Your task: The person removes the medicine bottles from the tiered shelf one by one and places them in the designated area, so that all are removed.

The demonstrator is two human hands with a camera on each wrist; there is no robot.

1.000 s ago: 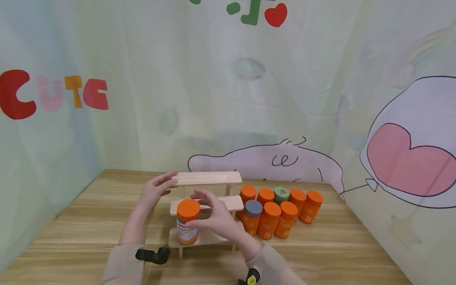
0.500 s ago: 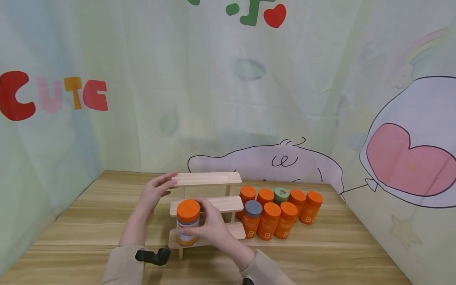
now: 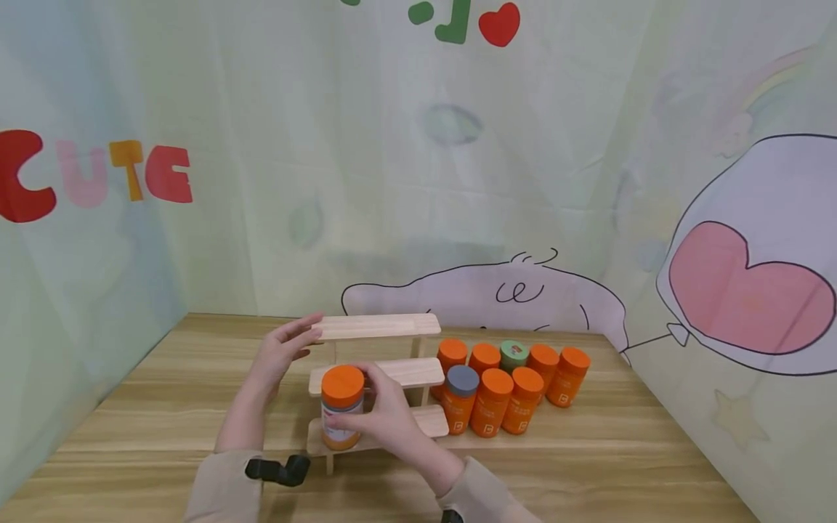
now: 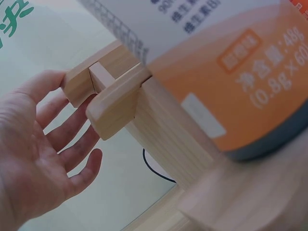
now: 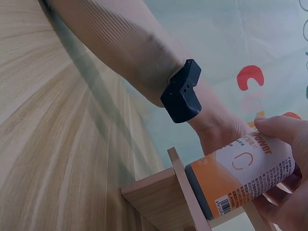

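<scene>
A vitamin bottle [image 3: 342, 388] with an orange lid stands upright at the left end of the lowest board of a small three-tier wooden rack [image 3: 379, 326]. My right hand [image 3: 391, 415] grips it from the right, thumb on the near side and fingers behind. In the right wrist view the base of the vitamin bottle [image 5: 240, 168] is right at the board. My left hand [image 3: 280, 354] touches the left end of the top board. The left wrist view shows this hand [image 4: 45, 149] with loosely bent fingers, the fingertips at the board's end.
Several orange bottles [image 3: 492, 410] stand in two rows on the wooden table [image 3: 575, 465], right beside the rack. One has a grey-blue lid [image 3: 462, 381], another a green lid [image 3: 514, 354]. A printed curtain [image 3: 392, 181] hangs behind and at both sides.
My right hand has moved left and closed its thumb and fingers onto the vitamin bottle. The left hand stays at the top board; the head view has shifted slightly.
</scene>
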